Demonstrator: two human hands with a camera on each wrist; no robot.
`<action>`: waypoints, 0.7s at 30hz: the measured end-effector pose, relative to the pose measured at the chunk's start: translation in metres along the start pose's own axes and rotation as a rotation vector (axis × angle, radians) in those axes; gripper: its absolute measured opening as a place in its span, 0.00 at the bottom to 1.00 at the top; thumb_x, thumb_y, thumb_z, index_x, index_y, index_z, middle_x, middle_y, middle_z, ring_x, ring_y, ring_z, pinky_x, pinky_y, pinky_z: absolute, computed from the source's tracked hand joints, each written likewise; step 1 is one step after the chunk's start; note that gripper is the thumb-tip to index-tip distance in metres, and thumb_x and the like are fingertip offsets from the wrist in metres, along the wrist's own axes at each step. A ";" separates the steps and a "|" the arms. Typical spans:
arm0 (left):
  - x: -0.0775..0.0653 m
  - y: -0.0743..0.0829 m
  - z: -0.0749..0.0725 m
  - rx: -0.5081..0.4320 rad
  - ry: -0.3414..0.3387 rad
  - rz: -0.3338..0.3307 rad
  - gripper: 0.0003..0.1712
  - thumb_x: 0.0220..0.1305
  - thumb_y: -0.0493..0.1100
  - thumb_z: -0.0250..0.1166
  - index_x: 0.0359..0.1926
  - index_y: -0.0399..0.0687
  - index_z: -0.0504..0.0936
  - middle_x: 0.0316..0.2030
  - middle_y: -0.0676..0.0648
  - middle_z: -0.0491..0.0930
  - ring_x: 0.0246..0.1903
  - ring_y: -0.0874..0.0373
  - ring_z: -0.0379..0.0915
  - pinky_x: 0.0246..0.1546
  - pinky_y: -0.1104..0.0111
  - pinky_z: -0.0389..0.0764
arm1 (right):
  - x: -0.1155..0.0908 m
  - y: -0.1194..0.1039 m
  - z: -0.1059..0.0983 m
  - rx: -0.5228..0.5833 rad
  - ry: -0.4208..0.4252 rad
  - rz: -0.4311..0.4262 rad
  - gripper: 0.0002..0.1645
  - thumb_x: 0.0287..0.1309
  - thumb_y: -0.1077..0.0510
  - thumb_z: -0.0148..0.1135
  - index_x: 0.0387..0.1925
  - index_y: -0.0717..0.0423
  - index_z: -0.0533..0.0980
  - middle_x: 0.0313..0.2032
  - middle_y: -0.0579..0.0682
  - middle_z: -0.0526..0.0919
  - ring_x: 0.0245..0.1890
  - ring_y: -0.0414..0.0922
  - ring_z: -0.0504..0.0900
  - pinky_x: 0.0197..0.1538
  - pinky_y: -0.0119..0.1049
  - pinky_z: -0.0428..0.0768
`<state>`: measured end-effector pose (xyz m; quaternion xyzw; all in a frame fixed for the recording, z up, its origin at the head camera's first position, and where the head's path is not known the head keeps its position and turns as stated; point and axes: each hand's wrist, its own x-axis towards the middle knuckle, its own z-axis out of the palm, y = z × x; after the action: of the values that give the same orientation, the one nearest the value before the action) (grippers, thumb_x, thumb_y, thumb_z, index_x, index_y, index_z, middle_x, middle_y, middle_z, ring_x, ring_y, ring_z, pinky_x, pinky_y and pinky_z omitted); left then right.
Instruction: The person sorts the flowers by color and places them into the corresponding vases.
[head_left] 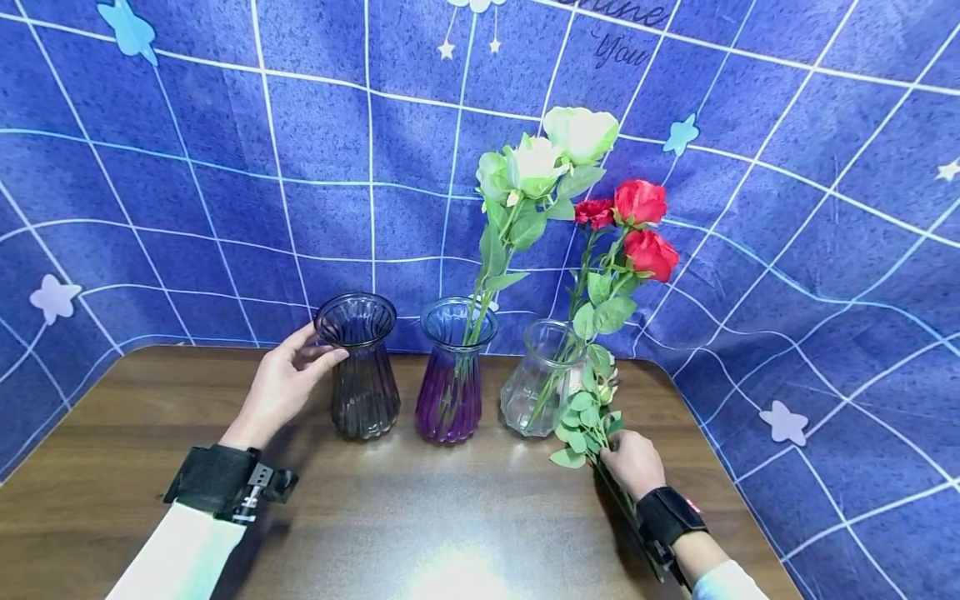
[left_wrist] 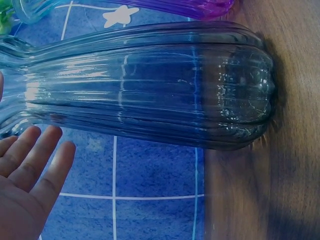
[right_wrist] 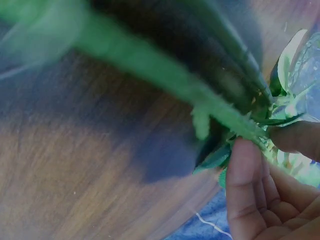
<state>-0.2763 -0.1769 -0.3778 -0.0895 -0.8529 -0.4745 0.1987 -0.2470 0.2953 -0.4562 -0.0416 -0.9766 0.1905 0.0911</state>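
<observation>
A dark grey glass vase (head_left: 365, 379) stands upright at the left. My left hand (head_left: 288, 379) holds it at the neck, thumb across the front; the left wrist view shows the left fingers (left_wrist: 35, 155) along the side of this grey vase (left_wrist: 150, 85). At the right, my right hand (head_left: 633, 462) pinches the green stems of a leafy spray (head_left: 588, 421) with pale blooms, low over the table. Up close, a green stem (right_wrist: 200, 95) passes between thumb and fingertips. The spray's blooms are partly hidden behind leaves and the clear vase (head_left: 536, 400).
A purple-blue vase (head_left: 450, 392) holds white-green flowers (head_left: 536, 162). Red flowers (head_left: 641, 204) stand in the clear vase. The wooden table (head_left: 360, 517) ends at a blue star-patterned cloth (head_left: 210, 192) behind and on the right.
</observation>
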 end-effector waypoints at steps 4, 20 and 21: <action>-0.001 -0.001 0.000 -0.007 0.007 0.006 0.29 0.62 0.49 0.63 0.62 0.47 0.71 0.44 0.36 0.83 0.34 0.85 0.70 0.35 0.88 0.73 | -0.001 -0.001 -0.004 -0.015 -0.012 0.008 0.15 0.43 0.61 0.58 0.35 0.58 0.83 0.34 0.59 0.85 0.32 0.58 0.83 0.28 0.48 0.77; 0.001 0.002 0.000 0.010 -0.003 0.011 0.28 0.61 0.50 0.63 0.60 0.46 0.72 0.44 0.36 0.82 0.33 0.86 0.69 0.35 0.88 0.72 | -0.005 0.003 -0.047 0.086 0.003 0.133 0.19 0.49 0.56 0.57 0.43 0.62 0.80 0.33 0.56 0.84 0.34 0.53 0.81 0.27 0.41 0.74; 0.001 0.002 0.000 0.011 -0.003 0.011 0.28 0.62 0.50 0.63 0.60 0.46 0.72 0.44 0.36 0.82 0.33 0.86 0.69 0.35 0.88 0.72 | -0.005 0.003 -0.050 0.094 0.007 0.142 0.20 0.50 0.56 0.57 0.43 0.63 0.79 0.33 0.56 0.84 0.34 0.53 0.81 0.27 0.40 0.74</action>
<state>-0.2767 -0.1763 -0.3759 -0.0939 -0.8553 -0.4685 0.2006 -0.2319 0.3157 -0.4127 -0.1072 -0.9607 0.2422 0.0828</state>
